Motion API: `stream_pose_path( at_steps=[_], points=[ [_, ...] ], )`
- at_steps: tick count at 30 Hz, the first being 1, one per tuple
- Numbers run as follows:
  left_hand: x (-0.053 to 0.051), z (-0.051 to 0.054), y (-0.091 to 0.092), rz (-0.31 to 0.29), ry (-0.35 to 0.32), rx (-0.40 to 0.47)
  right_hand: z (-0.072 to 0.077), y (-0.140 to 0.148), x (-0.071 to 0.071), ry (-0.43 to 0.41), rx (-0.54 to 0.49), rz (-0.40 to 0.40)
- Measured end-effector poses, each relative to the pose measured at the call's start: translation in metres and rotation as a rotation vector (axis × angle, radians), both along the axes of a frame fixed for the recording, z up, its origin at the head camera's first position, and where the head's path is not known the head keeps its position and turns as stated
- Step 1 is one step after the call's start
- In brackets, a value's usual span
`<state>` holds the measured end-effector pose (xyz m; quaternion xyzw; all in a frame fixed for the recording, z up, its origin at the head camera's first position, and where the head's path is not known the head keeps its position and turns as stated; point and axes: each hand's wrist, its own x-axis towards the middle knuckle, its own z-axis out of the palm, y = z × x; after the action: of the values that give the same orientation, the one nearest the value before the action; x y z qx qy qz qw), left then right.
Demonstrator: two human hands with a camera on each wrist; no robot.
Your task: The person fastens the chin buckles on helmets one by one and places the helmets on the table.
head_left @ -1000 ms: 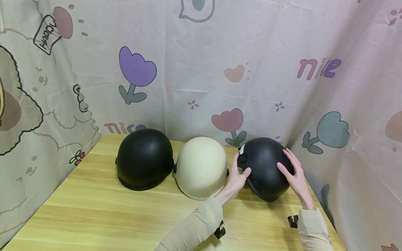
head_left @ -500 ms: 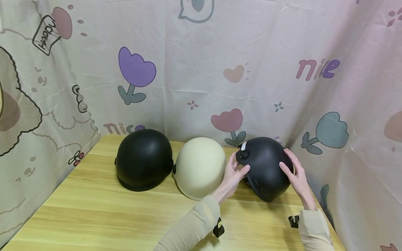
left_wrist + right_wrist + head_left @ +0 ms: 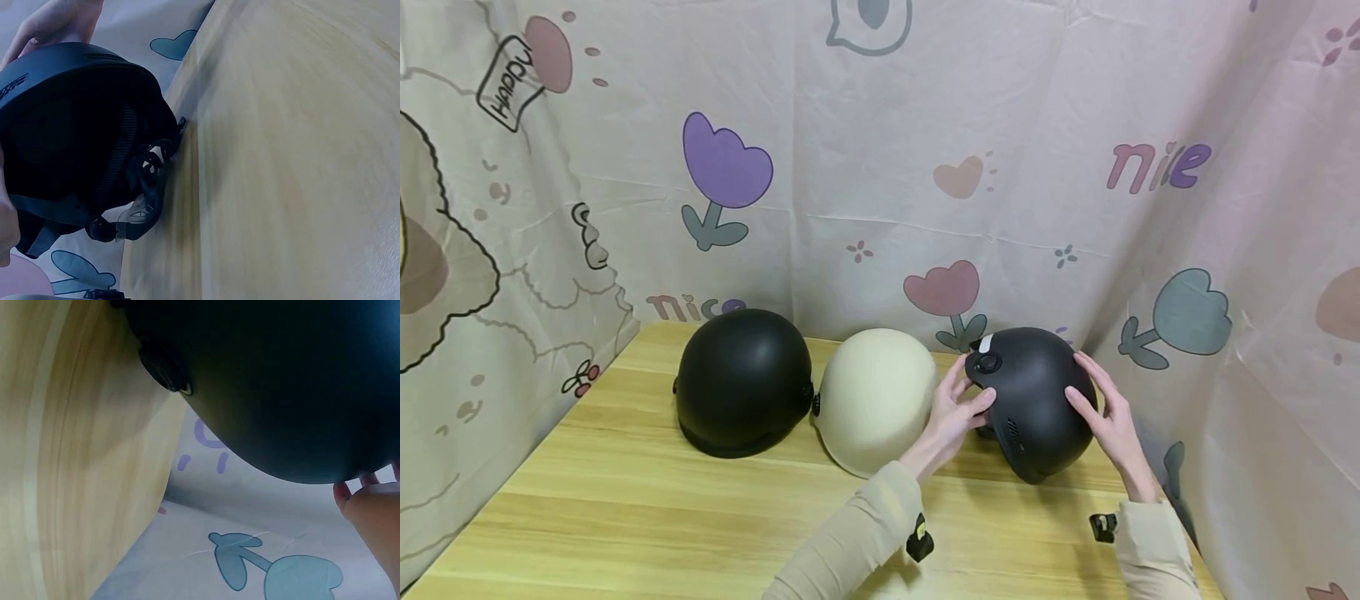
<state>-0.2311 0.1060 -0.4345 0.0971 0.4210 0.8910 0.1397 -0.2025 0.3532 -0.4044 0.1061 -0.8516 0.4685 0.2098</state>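
Observation:
A matte black helmet [image 3: 1037,392] at the right of the table is tilted, its side knob, white patch and vent slots facing left. My left hand [image 3: 951,412] grips its left rim, thumb outside and fingers partly hidden behind the edge. On the right side of the dome rests my right hand [image 3: 1107,417], fingers spread and fairly straight. In the left wrist view the helmet's dark hollow shows, with a chin strap [image 3: 56,210] and a clear piece [image 3: 134,214] hanging by the table. A cream helmet [image 3: 876,400] stands just left of my left hand.
Another black helmet [image 3: 741,383] stands left of the cream one. All are on a wooden table [image 3: 647,517], near its back edge. A printed curtain [image 3: 865,125] hangs behind and along both sides.
The right black helmet has turned, bringing its knob and vent slots further into view. My left hand has shifted slightly left with the rim; my right hand stays on the dome.

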Motion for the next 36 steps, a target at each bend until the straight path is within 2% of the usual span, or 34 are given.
stream_pose_path(
  at_steps=[12, 23, 30, 36],
  points=[
    [-0.005, 0.009, -0.005, -0.025, 0.041, -0.013, 0.008, -0.007, 0.004, 0.024, 0.015, 0.028],
    [-0.004, 0.018, -0.005, -0.040, 0.082, -0.013, 0.014, -0.008, 0.005, 0.021, 0.047, 0.040],
    [-0.005, 0.020, -0.004, -0.026, 0.082, -0.065, 0.024, -0.014, 0.006, 0.026, 0.117, 0.050],
    [-0.003, 0.026, -0.003, -0.015, 0.089, -0.082, 0.033, -0.020, 0.007, -0.008, 0.191, 0.064]
  ],
)
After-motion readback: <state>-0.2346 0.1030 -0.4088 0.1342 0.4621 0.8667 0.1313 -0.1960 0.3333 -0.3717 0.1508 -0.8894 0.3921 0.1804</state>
